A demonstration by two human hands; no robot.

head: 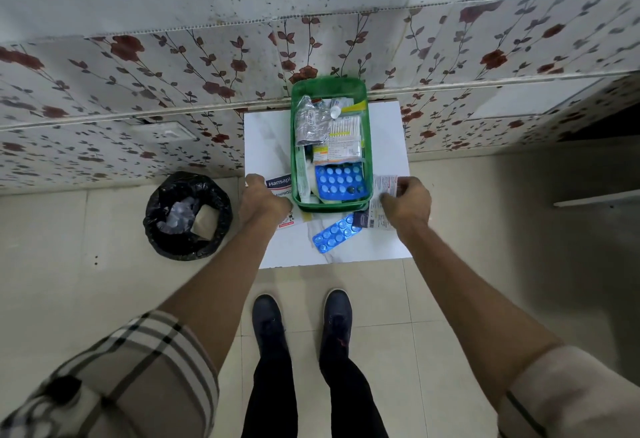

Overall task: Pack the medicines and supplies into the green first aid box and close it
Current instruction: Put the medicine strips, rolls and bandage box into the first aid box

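Head view — "Hansapl…" box [281, 191] under left hand [264, 202], beside green box [297, 146].

One green box [366, 146], two blue blister strips [339, 183] [335, 232], one silver strip [311, 124], two hands [264, 203] [408, 203], one bin [187, 216].

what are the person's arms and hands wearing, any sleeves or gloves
No gloves: the left hand and right hand are bare, as are both forearms. The left sleeve is rolled up, cream with dark and tan checks. The right sleeve is cream with a dark stripe.
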